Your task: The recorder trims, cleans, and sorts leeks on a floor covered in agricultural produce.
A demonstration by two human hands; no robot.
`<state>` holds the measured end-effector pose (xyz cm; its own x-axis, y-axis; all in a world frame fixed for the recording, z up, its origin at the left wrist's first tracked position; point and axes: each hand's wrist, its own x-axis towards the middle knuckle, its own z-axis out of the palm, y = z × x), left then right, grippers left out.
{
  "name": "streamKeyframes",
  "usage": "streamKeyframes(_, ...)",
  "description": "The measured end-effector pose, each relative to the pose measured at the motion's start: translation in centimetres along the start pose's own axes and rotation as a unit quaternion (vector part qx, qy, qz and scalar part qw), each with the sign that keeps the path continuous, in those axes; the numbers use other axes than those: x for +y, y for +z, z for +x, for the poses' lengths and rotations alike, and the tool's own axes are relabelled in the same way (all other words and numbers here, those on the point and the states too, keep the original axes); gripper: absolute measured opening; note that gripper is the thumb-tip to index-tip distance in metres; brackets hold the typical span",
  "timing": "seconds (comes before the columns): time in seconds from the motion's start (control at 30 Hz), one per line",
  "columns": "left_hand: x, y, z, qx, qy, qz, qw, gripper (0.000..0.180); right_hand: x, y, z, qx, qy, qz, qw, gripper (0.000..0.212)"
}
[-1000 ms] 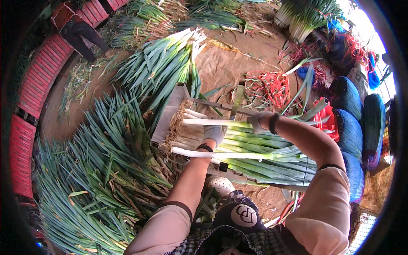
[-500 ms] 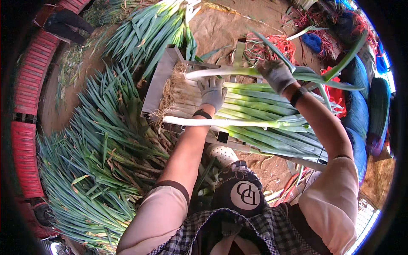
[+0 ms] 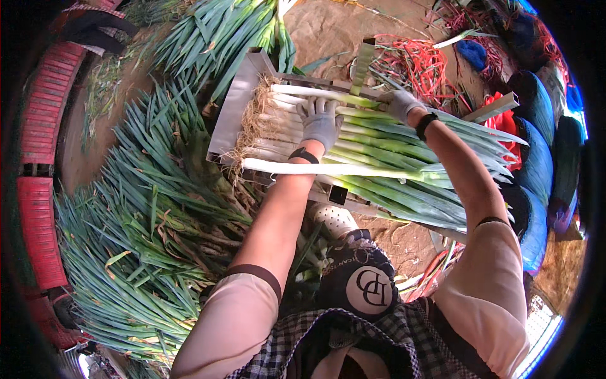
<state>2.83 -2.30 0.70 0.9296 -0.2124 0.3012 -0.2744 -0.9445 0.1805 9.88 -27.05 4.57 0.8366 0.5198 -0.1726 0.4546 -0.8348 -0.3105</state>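
Long green onions with white shafts and brown roots lie side by side in a metal rack [image 3: 221, 136], roots to the left. My left hand [image 3: 320, 121], in a grey glove, rests on the white shafts with its fingers spread. At the rack's far side, my gloved right hand [image 3: 402, 105] closes round the upper part of a green onion [image 3: 309, 92]; its fingers are partly hidden and a little blurred. Nearer to me, another green onion [image 3: 297, 167] lies across the top of the row, passing beneath my left wrist.
A large heap of green onions [image 3: 145, 215] covers the ground at left, with another bunch [image 3: 221, 38] beyond the rack. Tangled red ties [image 3: 416, 66] lie at the far right. Blue wrapped bundles [image 3: 533, 158] line the right side. Red slatted crates [image 3: 41, 227] stand at far left.
The far green onion has come down from a raised position onto the row. My right hand has moved down with it, and its bent leaves now lie straighter. The left hand has shifted slightly right.
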Motion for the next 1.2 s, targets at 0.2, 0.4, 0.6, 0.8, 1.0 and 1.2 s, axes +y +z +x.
streamKeyframes(0.2, -0.6, -0.6, 0.6, -0.050, -0.066, -0.049, 0.995, 0.057, 0.9, 2.4, 1.1, -0.016, 0.003, 0.103, 0.995, 0.029)
streamKeyframes(0.4, -1.4, -0.3, 2.7, -0.075, 0.024, 0.035, 0.996, 0.071, 1.1, 3.6, 1.1, 0.039, 0.032, 0.017, 0.999, 0.029)
streamKeyframes(0.6, -0.6, -0.4, 2.8, -0.159, -0.015, -0.016, 0.987, 0.055, -1.9, -4.1, -1.4, -0.071, -0.104, 0.072, 0.989, 0.044)
streamKeyframes(0.8, 0.8, -0.2, 2.5, -0.105, -0.004, -0.050, 0.993, 0.050, -7.4, -3.5, -13.6, -0.234, -0.052, 0.010, 0.971, 0.044)
streamKeyframes(1.0, -0.9, 0.8, 2.1, -0.160, -0.049, -0.057, 0.984, 0.056, -8.0, -9.1, -13.8, 0.044, -0.105, -0.112, 0.987, 0.027)
streamKeyframes(1.2, 0.7, -0.3, 2.0, -0.087, -0.018, -0.014, 0.996, 0.049, -7.0, -10.6, -5.0, 0.053, -0.035, -0.213, 0.975, 0.025)
